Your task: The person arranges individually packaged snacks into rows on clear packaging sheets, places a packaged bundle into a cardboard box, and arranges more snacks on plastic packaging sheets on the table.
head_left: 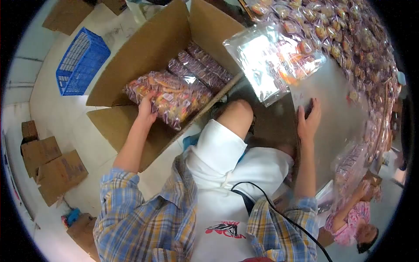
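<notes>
Left of the frame's centre, the left hand [147, 108] is closed on the near left edge of a clear bag of wrapped snacks [174, 97], the thumb on top and the other fingers mostly hidden. The bag lies tilted in the mouth of an open cardboard box [144, 59], in front of the packed rows [205, 65] at the box's upper right. Right of centre, the right hand [309, 118] is at the near edge of a metal tabletop [338, 126], its thumb and fingers partly spread; a small dark patch shows between them, and whether the hand holds it I cannot tell. Just above that hand is a shiny printed plastic bag [266, 61], lying flat, and a broad heap of wrapped snacks [336, 26] fills the upper right of the frame.
</notes>
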{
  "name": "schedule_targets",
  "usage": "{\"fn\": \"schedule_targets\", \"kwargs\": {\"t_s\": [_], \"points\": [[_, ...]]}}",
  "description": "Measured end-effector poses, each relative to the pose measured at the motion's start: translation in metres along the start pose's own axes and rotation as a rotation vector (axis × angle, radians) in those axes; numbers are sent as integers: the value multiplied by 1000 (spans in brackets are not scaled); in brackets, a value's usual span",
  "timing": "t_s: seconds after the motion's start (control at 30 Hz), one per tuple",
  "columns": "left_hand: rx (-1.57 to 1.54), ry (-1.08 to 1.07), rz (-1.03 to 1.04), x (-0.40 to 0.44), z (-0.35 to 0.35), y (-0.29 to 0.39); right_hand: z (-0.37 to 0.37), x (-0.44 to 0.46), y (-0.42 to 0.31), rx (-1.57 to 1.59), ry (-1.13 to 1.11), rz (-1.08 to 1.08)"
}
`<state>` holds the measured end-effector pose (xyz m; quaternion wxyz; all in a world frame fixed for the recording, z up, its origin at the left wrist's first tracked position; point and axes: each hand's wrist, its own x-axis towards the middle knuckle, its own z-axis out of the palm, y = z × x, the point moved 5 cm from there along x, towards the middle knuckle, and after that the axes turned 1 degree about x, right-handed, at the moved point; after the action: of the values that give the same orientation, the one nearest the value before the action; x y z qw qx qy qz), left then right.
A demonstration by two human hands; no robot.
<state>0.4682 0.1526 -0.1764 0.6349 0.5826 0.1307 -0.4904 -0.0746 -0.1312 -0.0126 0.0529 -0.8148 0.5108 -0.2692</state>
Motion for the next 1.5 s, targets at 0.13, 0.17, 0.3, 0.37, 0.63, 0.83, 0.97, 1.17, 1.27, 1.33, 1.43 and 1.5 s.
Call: {"fn": "schedule_targets", "kwargs": {"t_s": [0.13,0.17,0.3,0.37,0.63,0.83,0.97,1.17,1.27,1.33,1.43,1.5], "points": [[41,-72,-16,29,58,-4,1,-3,0,-72,-7,39],[43,-106,-9,39,71,-7,1,-3,-1,-65,-3,40],[-21,-307,43,92,125,-20,-2,-2,-1,-39,0,70],[371,-195,-50,100,123,-34,-2,-6,-3,-26,-21,84],[1716,13,872,130,99,-36,-4,0,-6,-58,-32,89],[1989,70,951,161,171,-43,-4,2,-11,-83,-56,110],[2200,105,494,181,189,-50,-4,1,-6,-77,-62,111],[2166,53,449,229,174,-71,-6,3,-8,-90,-99,156],[2382,52,297,246,174,-75,-6,4,-9,-109,-98,161],[2316,-21,315,268,163,-74,-6,5,-10,-98,-86,152],[2360,-159,516,323,137,-72,-8,2,-10,-87,-44,143],[2123,-105,728,300,159,-47,-8,2,-11,-69,-21,139]]}}
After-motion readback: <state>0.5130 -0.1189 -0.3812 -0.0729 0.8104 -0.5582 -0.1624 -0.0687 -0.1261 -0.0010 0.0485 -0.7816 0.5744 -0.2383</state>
